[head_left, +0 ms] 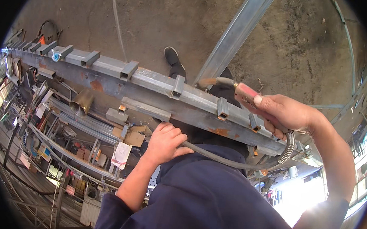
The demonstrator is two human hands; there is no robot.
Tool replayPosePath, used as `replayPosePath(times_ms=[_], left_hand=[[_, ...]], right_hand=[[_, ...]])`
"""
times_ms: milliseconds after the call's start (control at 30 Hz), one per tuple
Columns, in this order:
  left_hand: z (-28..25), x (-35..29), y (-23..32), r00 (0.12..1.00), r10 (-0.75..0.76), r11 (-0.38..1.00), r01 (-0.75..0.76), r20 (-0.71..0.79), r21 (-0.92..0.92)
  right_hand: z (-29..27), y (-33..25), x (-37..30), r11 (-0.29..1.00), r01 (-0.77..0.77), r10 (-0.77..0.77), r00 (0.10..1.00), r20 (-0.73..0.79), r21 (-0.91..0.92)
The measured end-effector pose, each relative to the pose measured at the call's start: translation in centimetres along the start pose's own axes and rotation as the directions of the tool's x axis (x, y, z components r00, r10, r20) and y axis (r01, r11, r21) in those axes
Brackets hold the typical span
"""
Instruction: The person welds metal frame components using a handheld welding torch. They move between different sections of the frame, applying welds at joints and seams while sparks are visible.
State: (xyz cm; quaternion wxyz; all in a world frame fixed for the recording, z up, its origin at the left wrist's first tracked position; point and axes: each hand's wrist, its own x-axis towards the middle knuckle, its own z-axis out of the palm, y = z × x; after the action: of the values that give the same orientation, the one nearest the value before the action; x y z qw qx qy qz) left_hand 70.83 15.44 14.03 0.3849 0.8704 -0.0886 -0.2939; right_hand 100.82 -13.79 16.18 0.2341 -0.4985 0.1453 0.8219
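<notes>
A welding torch (247, 96) with a red handle and a curved, worn neck is gripped in my right hand (281, 113). Its tip hangs past the far side of a long steel beam (183, 110). From the handle a spring-sleeved grey cable (227, 161) loops back across my waist to my left hand (166, 144). The fingers of that hand are curled closed around the cable, with the thumb lying along it; the palm side is hidden. Just beyond the knuckles is the end of a grey metal bar (145, 109). Short square tube pieces (177, 87) sit crosswise along the beam.
A wide steel profile (240, 29) slants away over the concrete floor. Left of me are a brass-coloured cup (81, 103), a cardboard box (135, 136), a grey block (117, 116) and racks of metal lengths (81, 120). My shoe (172, 56) shows beyond the beam.
</notes>
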Motion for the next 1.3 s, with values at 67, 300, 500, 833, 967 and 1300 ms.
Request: replayPosePath(times_ms=[67,300,500,833,967,1300], left_hand=[[0.2,0.4,0.0,1.0,-0.022,1.0,0.022,0.02,0.014],[0.1,1.3,0.4,0.993,-0.09,0.996,0.088,0.071,0.03],[0.3,1.2,0.4,0.991,-0.112,0.993,0.11,0.078,0.038],[0.8,1.0,0.2,0.992,-0.107,0.993,0.104,0.065,0.051],[0.7,1.0,0.3,0.991,-0.108,0.993,0.104,0.074,0.059],[0.6,1.3,0.4,0.992,-0.112,0.992,0.109,0.061,0.059]], right_hand=[[-0.3,0.2,0.9,1.0,-0.007,0.007,0.999,0.031,-0.007],[-1.3,0.1,1.5,0.999,-0.013,0.018,0.995,0.095,-0.047],[-0.6,0.2,1.7,0.993,0.035,-0.027,0.997,0.078,-0.11],[0.6,-0.2,1.1,0.976,0.043,-0.034,0.999,0.043,-0.214],[0.7,0.0,1.2,0.98,0.039,-0.033,0.999,0.037,-0.197],[0.6,-0.1,1.1,0.978,0.044,-0.038,0.999,0.032,-0.203]])
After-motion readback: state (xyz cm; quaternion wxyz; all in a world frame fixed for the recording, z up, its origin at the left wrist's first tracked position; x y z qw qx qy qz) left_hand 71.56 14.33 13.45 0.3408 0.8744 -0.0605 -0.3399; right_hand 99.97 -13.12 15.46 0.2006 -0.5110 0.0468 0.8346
